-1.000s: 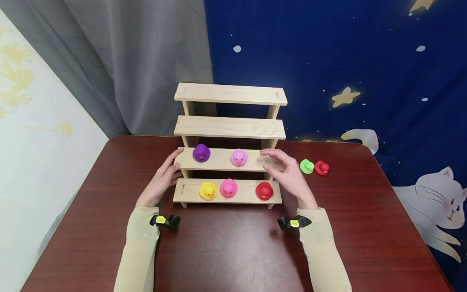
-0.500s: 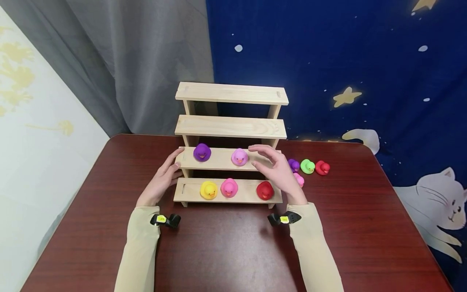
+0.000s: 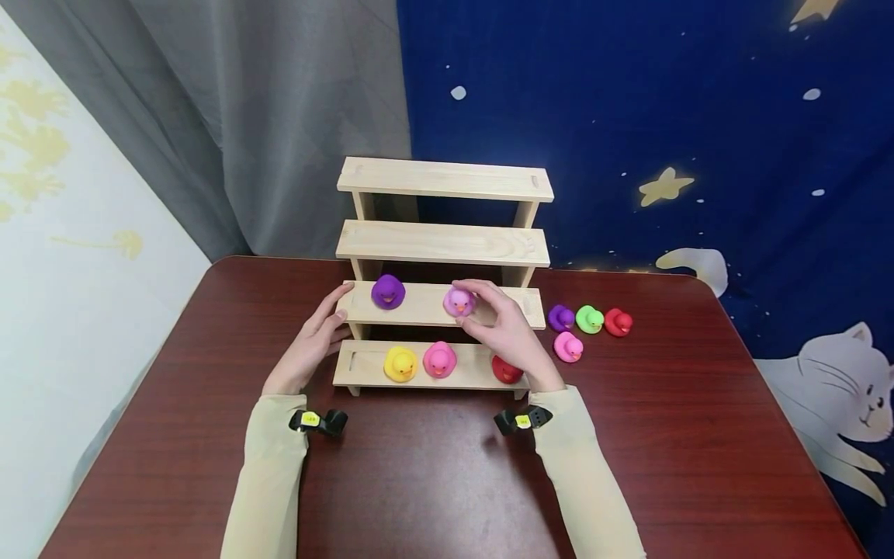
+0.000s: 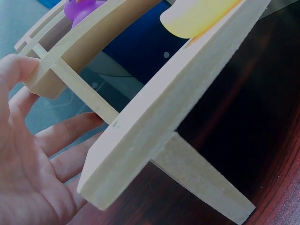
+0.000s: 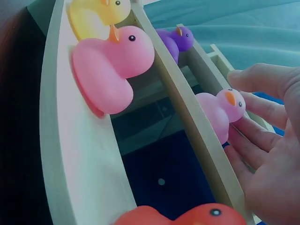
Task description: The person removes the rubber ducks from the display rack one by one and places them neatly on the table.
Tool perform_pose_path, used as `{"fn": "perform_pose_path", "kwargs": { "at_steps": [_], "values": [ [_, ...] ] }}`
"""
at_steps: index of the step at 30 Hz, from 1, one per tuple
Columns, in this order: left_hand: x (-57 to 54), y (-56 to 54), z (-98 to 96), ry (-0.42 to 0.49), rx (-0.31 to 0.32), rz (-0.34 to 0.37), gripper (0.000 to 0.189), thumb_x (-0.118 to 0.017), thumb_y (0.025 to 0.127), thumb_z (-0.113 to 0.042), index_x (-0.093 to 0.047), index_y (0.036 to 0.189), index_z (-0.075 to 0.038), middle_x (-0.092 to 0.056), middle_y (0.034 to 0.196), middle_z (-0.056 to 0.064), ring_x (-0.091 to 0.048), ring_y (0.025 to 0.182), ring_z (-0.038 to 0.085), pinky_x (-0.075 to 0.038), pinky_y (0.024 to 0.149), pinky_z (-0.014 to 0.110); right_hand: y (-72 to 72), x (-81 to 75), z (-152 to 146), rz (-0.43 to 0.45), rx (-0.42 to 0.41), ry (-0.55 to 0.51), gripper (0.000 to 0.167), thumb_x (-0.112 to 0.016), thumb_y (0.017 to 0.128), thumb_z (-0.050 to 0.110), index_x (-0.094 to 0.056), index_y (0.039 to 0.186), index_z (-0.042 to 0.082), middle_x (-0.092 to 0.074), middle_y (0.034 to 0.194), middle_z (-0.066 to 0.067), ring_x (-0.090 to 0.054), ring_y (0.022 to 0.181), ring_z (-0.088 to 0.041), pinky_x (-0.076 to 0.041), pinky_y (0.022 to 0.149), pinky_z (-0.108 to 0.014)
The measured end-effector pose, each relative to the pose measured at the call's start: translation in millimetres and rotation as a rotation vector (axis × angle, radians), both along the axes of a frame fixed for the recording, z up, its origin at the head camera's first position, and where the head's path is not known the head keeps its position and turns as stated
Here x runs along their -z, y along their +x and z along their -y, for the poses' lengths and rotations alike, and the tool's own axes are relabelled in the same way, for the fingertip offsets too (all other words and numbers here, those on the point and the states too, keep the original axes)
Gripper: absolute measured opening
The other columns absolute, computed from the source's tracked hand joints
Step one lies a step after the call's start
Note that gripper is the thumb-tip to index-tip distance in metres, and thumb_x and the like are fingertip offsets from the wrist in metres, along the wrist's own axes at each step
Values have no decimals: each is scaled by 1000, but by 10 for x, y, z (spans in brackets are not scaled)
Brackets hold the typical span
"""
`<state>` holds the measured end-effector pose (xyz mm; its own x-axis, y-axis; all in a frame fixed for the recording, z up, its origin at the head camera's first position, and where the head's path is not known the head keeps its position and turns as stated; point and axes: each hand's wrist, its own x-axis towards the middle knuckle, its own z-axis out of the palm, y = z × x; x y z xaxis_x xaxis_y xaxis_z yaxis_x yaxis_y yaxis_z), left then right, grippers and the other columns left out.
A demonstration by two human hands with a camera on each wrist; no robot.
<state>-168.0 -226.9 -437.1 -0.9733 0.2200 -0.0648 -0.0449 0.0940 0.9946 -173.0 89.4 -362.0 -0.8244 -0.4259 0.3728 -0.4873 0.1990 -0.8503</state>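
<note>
A wooden tiered shelf (image 3: 447,241) stands on the table. My left hand (image 3: 307,345) grips the left end of its second step from the bottom, thumb and index finger at the board's end (image 4: 47,86). On that step sit a purple rubber duck (image 3: 388,292) and a lilac rubber duck (image 3: 455,301). My right hand (image 3: 506,330) is around the lilac duck from the right. In the right wrist view its fingers lie behind the duck, and the thumb (image 5: 262,77) is spread just off the duck's head.
Yellow (image 3: 400,365), pink (image 3: 439,361) and red (image 3: 505,370) ducks sit on the lowest step, the red one partly behind my right wrist. Right of the shelf, purple (image 3: 561,317), green (image 3: 590,319), red (image 3: 618,322) and pink (image 3: 568,347) ducks rest on the table (image 3: 419,481).
My right hand has moved left along the second step to the lilac duck, uncovering the purple and pink ducks on the table. The left hand stays at the shelf.
</note>
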Motion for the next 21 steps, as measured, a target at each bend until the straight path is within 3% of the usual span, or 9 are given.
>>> {"fn": "perform_pose_path", "kwargs": {
  "at_steps": [10,21],
  "values": [
    [-5,10,-3,-8,-11,12,54,-38,105,-39,-20,155,-31,-19,154,18,-40,127,44,-30,102,59,16,19,14,7,60,-44,36,-62,84,-15,-59,120,-12,-58,120,-25,-52,112,-35,-34,101,-52],
    [5,3,0,-2,-8,21,53,-38,105,-38,-20,155,-31,-19,154,17,-40,128,42,-30,103,57,40,-3,-23,-11,50,-57,35,-61,84,-17,-59,119,-14,-58,120,-27,-52,113,-36,-35,101,-51]
  ]
}}
